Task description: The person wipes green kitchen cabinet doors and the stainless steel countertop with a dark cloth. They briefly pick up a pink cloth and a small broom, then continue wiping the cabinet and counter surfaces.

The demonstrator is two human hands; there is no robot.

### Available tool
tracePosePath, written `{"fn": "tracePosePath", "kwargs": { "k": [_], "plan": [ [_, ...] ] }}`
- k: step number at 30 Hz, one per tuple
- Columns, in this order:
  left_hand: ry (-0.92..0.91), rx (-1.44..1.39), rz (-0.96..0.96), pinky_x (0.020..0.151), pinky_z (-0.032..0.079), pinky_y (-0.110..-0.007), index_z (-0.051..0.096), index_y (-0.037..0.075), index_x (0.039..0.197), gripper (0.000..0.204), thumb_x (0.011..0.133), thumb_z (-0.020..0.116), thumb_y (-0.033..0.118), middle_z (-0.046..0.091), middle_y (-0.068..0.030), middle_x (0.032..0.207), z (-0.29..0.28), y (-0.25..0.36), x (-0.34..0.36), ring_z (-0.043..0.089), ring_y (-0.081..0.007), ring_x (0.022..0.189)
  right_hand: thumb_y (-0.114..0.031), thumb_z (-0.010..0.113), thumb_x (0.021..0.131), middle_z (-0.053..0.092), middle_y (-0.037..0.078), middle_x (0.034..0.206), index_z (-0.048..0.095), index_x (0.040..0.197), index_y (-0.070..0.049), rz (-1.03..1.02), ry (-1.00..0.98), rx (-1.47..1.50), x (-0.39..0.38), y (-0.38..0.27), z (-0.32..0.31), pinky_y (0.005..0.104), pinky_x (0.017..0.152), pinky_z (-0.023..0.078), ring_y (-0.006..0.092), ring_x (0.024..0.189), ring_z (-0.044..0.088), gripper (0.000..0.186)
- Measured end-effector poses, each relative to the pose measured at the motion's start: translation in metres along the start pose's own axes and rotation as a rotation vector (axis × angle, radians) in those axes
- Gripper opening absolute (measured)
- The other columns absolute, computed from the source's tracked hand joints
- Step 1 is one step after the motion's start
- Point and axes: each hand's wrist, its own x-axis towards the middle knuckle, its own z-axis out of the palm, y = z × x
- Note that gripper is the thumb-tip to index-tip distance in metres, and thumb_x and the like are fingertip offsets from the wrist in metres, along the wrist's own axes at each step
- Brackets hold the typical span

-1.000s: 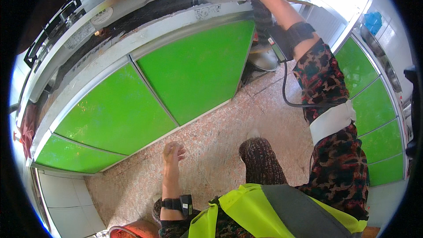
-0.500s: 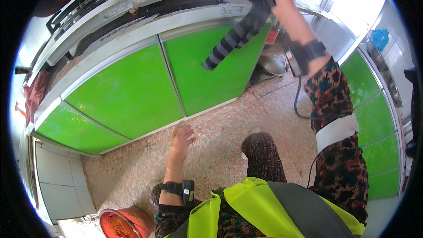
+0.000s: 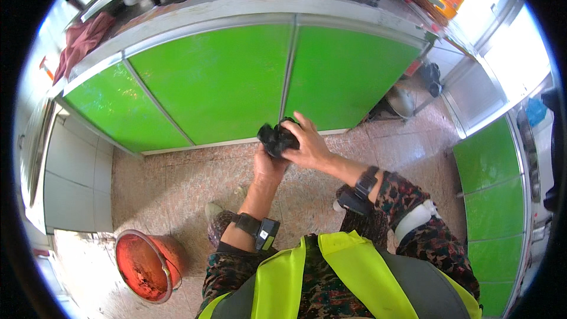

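Note:
Both my hands meet in front of my chest around a bunched black cloth [image 3: 275, 137]. My right hand [image 3: 308, 145] wraps over the cloth from the right, fingers curled on it. My left hand [image 3: 267, 166] cups it from below. Each wrist carries a black band with a small device. Behind the hands stand the green cabinet doors [image 3: 224, 82] under a long counter.
An orange bucket [image 3: 144, 266] sits on the speckled floor at my lower left. A reddish cloth [image 3: 82, 41] lies on the counter at the left. A metal pot [image 3: 400, 101] stands on the floor near the right corner. More green cabinets [image 3: 493, 183] line the right side.
My right arm came down from the counter at the upper right with the black cloth. My left hand rose to meet it, and the cloth is now bunched between both hands.

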Motion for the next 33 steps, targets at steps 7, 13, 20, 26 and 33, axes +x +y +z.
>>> {"fn": "tracePosePath", "kwargs": {
  "k": [7, 13, 20, 26, 33],
  "plan": [
    [-0.085, 0.042, 0.173, 0.091, 0.049, -0.037, 0.063, 0.006, 0.111, 0.036, 0.094, 0.051, 0.036, 0.065, -0.0077, 0.11, -0.022, 0.021, 0.006, 0.061, -0.0227, 0.102, -0.023, 0.079, 0.077, 0.058, 0.012, 0.123, 0.052, 0.126, -0.006, 0.525, -0.327, 1.544, 0.001, -0.022, 0.006, 0.0416, 0.091, 0.051, 0.0273, 0.109, 0.059, 0.058],
    [-0.119, 0.49, 0.358, 0.094, 0.044, -0.035, 0.055, 0.007, 0.125, 0.047, 0.095, 0.052, 0.043, 0.06, -0.0054, 0.121, -0.012, 0.035, -0.021, 0.055, -0.0197, 0.112, -0.004, 0.074, 0.073, 0.071, 0.012, 0.092, 0.068, 0.099, -0.005, 0.005, 0.138, 0.601, 0.03, -0.043, -0.013, 0.0355, 0.08, 0.053, 0.0241, 0.088, 0.068, 0.027],
    [0.241, 0.386, 0.185, 0.091, 0.042, -0.042, 0.035, 0.001, 0.141, 0.068, 0.097, 0.045, 0.051, 0.051, -0.0183, 0.133, -0.013, 0.067, -0.03, 0.05, -0.0288, 0.119, -0.006, 0.077, 0.064, 0.061, 0.011, 0.102, 0.063, 0.107, -0.012, -0.783, 0.713, 0.149, 0.105, -0.111, -0.108, 0.0445, 0.081, 0.049, 0.0351, 0.093, 0.06, 0.047],
    [0.167, 0.59, 0.094, 0.08, 0.049, -0.039, 0.044, 0.0, 0.131, 0.054, 0.098, 0.05, 0.042, 0.064, -0.0144, 0.111, -0.01, 0.058, -0.024, 0.062, -0.0247, 0.097, -0.013, 0.067, 0.072, 0.057, 0.005, 0.098, 0.066, 0.096, -0.018, -0.92, 0.918, -0.302, 0.199, -0.142, -0.146, 0.0412, 0.077, 0.049, 0.0286, 0.092, 0.056, 0.025],
    [0.195, 0.593, 0.096, 0.073, 0.052, -0.034, 0.053, 0.001, 0.123, 0.044, 0.095, 0.058, 0.034, 0.066, -0.0134, 0.106, -0.006, 0.05, -0.017, 0.065, -0.022, 0.09, -0.019, 0.065, 0.075, 0.053, 0.002, 0.087, 0.065, 0.09, -0.021, -1.015, 0.946, -0.435, 0.213, -0.091, -0.165, 0.0375, 0.069, 0.049, 0.0244, 0.081, 0.055, 0.015]
  ]
}}
